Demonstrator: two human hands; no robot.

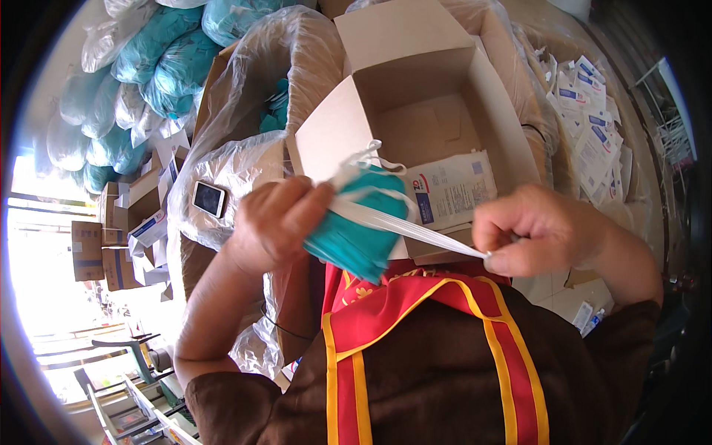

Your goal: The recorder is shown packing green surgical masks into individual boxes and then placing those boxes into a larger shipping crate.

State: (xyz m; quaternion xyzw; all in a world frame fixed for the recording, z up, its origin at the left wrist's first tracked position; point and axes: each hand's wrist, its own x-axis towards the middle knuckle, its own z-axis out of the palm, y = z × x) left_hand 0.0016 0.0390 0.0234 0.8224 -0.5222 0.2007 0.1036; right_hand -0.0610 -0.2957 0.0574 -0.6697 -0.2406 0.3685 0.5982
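My left hand (pixel 276 222) is closed round the edge of a stack of teal face masks (pixel 357 236), which hangs tilted in front of my apron. White ear loops (pixel 393 222) run from the stack to my right hand (pixel 538 228), whose thumb and fingers pinch their far end and pull them taut. More loose loops stick up, blurred, at the top of the stack. Just beyond both hands stands an open cardboard box (pixel 426 95) with its flaps folded out. Flat white printed packages (pixel 451 191) lie inside its near part.
Left of the box, a plastic-lined carton (pixel 304 52) holds teal masks; a phone (pixel 209 199) lies on plastic beside it. At right, another lined carton holds many white packages (pixel 593 133). Bulging bags (pixel 178 63) pile up far left, above stacked cardboard boxes (pixel 119 267).
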